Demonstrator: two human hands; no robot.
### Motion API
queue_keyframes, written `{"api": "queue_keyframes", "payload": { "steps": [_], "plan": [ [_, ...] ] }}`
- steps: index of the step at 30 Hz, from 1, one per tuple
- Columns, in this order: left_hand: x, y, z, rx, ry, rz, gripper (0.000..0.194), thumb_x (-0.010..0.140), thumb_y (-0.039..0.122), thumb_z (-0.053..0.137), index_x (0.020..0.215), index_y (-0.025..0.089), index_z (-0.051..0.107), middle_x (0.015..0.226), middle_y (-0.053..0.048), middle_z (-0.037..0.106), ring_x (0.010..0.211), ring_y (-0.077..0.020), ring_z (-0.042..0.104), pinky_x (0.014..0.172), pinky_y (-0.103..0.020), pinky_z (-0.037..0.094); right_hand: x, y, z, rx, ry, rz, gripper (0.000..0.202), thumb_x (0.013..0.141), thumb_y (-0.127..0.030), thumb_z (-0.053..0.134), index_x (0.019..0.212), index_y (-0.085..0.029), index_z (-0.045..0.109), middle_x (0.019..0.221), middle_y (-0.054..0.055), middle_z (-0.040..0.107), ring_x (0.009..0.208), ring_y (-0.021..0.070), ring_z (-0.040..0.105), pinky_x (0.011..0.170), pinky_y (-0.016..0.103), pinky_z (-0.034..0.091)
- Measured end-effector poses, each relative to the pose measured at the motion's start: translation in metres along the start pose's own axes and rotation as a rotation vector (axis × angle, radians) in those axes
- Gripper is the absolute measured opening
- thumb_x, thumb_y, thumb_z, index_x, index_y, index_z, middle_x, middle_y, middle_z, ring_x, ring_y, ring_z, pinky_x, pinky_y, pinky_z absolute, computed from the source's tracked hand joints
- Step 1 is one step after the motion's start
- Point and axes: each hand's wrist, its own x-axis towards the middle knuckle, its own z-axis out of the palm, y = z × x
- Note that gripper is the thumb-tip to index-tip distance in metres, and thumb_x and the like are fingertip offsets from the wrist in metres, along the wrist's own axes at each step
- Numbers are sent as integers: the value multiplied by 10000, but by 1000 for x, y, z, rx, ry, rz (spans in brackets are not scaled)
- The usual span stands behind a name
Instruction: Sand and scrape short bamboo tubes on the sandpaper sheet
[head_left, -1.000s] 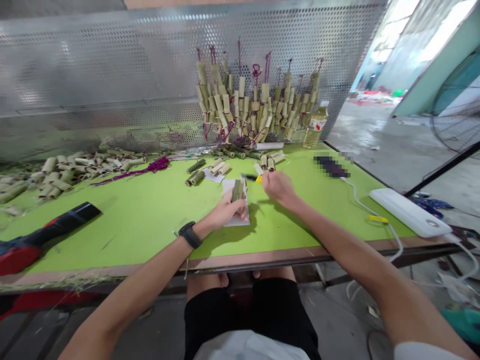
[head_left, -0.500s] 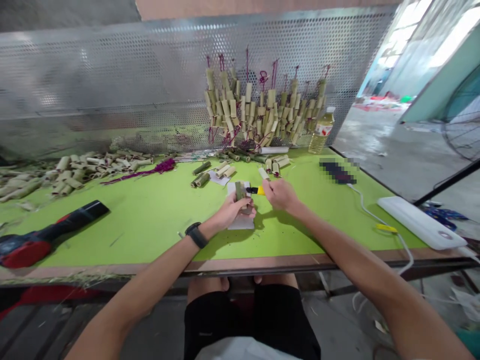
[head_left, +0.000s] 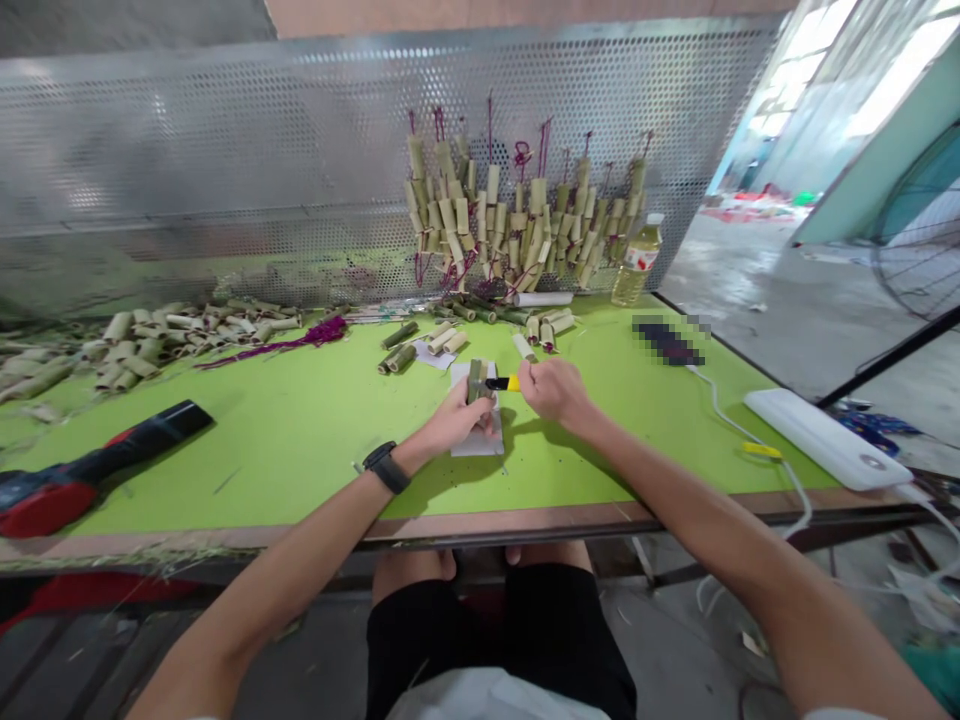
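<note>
My left hand (head_left: 456, 415) is closed around a short green bamboo piece (head_left: 475, 380), holding it over a white sheet of paper (head_left: 478, 448) on the green tabletop. In my right hand (head_left: 556, 393) is a yellow-handled utility knife (head_left: 514, 383). Its dark front end points left and meets the right side of the bamboo. Fingers hide the lower part of the piece and most of the handle. Just beyond my right hand lies a pale bamboo tube (head_left: 523, 347). Several cut tubes (head_left: 454, 341) rest behind the paper, some on a second scrap of paper.
Strung bamboo pieces (head_left: 517, 225) lean against a perforated metal panel (head_left: 300, 150). A heap of tubes (head_left: 142, 345) and purple string (head_left: 322, 332) lie left, near a black-and-red power tool (head_left: 112, 465). Right are an oil bottle (head_left: 637, 262), a blurred phone-like object (head_left: 670, 341) and a white power bank (head_left: 829, 440).
The knife's front end has shifted slightly left against the bamboo piece. Both hands keep their holds. The whole view has moved a little.
</note>
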Motion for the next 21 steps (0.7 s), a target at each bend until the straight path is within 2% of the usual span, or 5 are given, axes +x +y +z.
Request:
{"api": "queue_keyframes", "payload": {
  "steps": [3,6,11,16,21],
  "plan": [
    [-6,0,5,-22,-141,-62,293,973,225,828,1132,235,582,738,43,742,667,-186,781,765,-374,711,8,17,-14,-62,141,191,610,1200,-311,338,664,-239,620,522,7,438,464,172,437,487,328,334],
    [-4,-1,8,-84,-112,-73,283,1001,239,864,1080,235,592,735,27,734,667,-182,768,771,-374,719,12,33,-26,-85,200,269,598,1174,-281,377,616,-239,585,515,3,433,455,169,427,489,328,347],
    [9,-2,3,-178,112,-46,333,993,211,915,987,227,582,732,45,660,635,-116,679,696,-256,665,8,15,-15,-33,170,121,624,1188,-305,406,576,-251,518,505,3,455,456,156,459,494,302,339],
    [11,1,4,-174,113,-37,303,982,115,871,1017,215,587,730,63,634,658,-109,650,765,-283,682,-2,-8,3,8,-11,-38,612,1191,-285,425,579,-269,443,495,-14,433,437,131,414,474,297,276],
    [7,4,8,-111,122,-25,258,1010,26,760,1078,211,594,705,71,631,649,-117,641,760,-286,682,-2,-6,2,-1,-74,-86,581,1151,-207,442,575,-267,395,490,-36,392,427,109,374,476,297,246]
  ]
}}
